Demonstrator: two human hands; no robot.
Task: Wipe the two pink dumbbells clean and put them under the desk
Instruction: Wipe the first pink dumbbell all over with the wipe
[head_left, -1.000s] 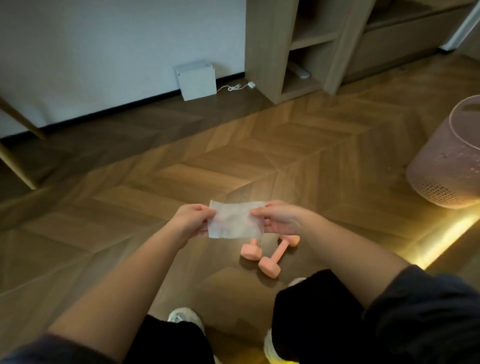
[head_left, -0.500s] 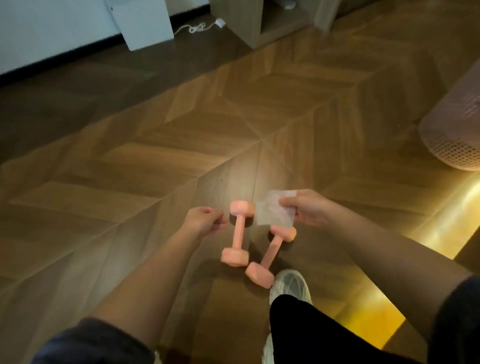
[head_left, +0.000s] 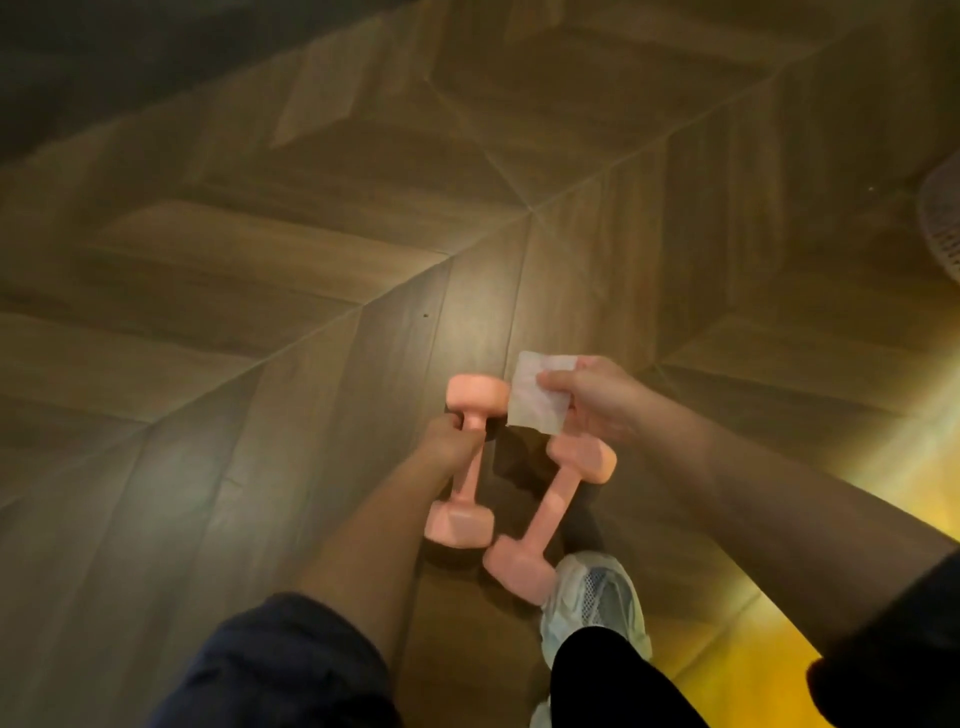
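Head view: left pink dumbbell (head_left: 464, 467), handle grasped near its far head by the left hand (head_left: 445, 442), fingers curled round it; whether it is lifted off the wooden floor (head_left: 260, 364) cannot be told. Listed just beside it: right pink dumbbell (head_left: 555, 512), laid on the floor, near end beside a white shoe (head_left: 595, 597). A white wipe (head_left: 535, 402) is pinched by the right hand (head_left: 600, 402), above that dumbbell's far head

Two dumbbells on floor (head_left: 311, 260), lower middle of frame. Left dumbbell (head_left: 465, 462) runs nearly straight up frame. Right dumbbell (head_left: 550, 512) just right of it, slanted; lower heads close, upper heads apart. Left hand (head_left: 447, 441) against left dumbbell's handle near upper head; grip unclear. Right hand (head_left: 597, 400) over right dumbbell's upper head, pinching wipe (head_left: 537, 397); wipe's left edge beside left dumbbell's upper head. Shoe (head_left: 592, 597) at right dumbbell's lower head. Basket (head_left: 943, 223) at right edge, well apart.
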